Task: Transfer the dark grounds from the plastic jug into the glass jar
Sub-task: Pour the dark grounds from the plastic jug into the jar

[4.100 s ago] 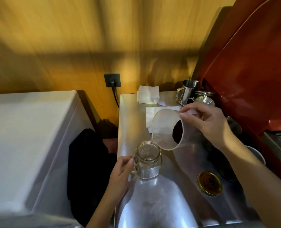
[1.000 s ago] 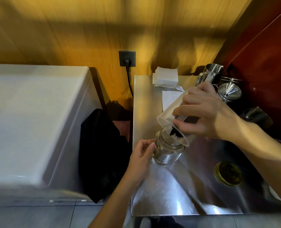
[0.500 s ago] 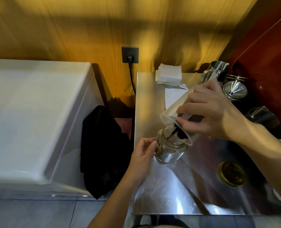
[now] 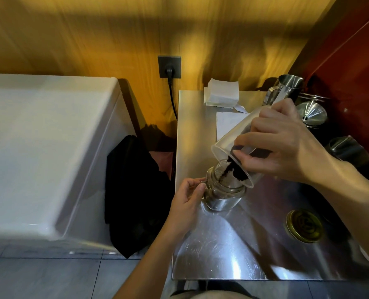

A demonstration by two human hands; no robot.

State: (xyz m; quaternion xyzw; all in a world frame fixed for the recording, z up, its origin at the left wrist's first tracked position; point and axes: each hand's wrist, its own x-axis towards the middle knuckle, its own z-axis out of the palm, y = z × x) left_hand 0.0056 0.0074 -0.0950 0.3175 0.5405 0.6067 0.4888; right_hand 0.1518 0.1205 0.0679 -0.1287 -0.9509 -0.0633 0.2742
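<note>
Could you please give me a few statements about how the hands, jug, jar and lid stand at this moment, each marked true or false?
1. The right hand tilts the plastic jug mouth-down over the glass jar. True.
2. The left hand rests flat on the counter, away from the jar. False: it grips the jar's side.
3. Dark grounds are falling from the jug's rim into the jar. True.
4. The gold lid is screwed onto the jar. False: it lies on the steel counter, apart from the jar.
5. The jar lies on its side. False: it stands upright.
</note>
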